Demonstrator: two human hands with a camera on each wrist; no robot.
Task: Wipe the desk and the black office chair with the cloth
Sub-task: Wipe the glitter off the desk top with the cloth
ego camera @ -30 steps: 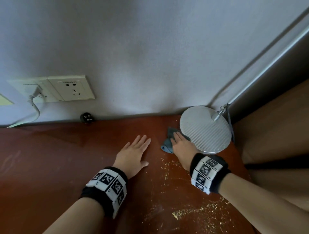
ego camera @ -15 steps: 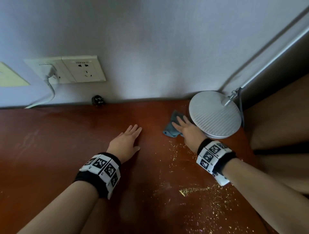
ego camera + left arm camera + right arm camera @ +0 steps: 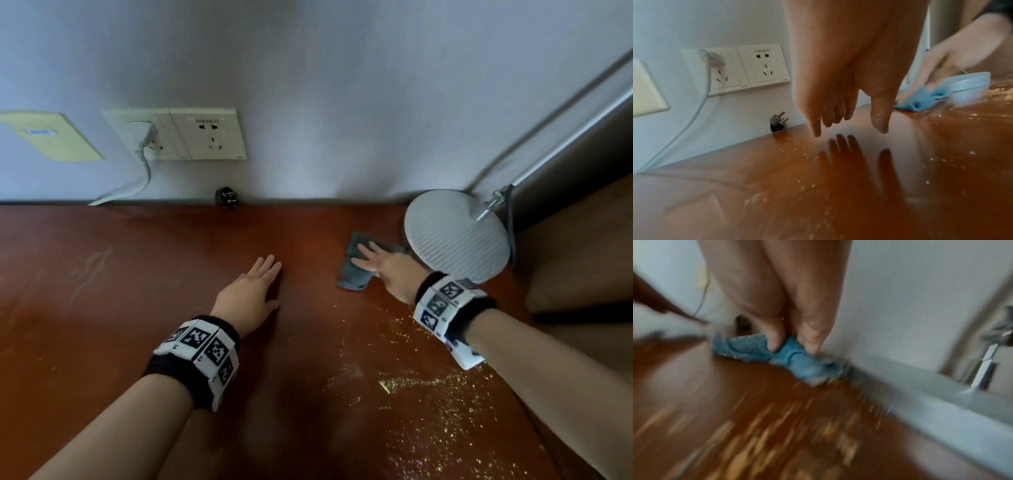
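A small blue cloth point(image 3: 354, 274) lies bunched on the reddish-brown desk point(image 3: 102, 308), just left of a round white lamp base point(image 3: 455, 236). My right hand point(image 3: 368, 255) presses down on the cloth with spread, fairly straight fingers. In the blurred right wrist view the thumb and a finger of the right hand point(image 3: 793, 345) push into the cloth point(image 3: 748, 347). My left hand point(image 3: 262, 274) rests flat on the desk with straight fingers and holds nothing. The left wrist view shows the left hand point(image 3: 846, 123) just over the glossy top, with the cloth point(image 3: 920, 102) beyond. The black office chair is out of view.
Golden crumbs point(image 3: 428, 387) are scattered over the desk's right front. The lamp's metal pole point(image 3: 561, 144) slants up to the right. On the wall are a double socket point(image 3: 209, 133) with a white plug and cable point(image 3: 147, 137). A loose black plug point(image 3: 226, 198) lies at the wall.
My right hand has turned and slid the cloth a little to the left, away from the lamp base. The left hand stays flat on the desk. The head view has shifted.
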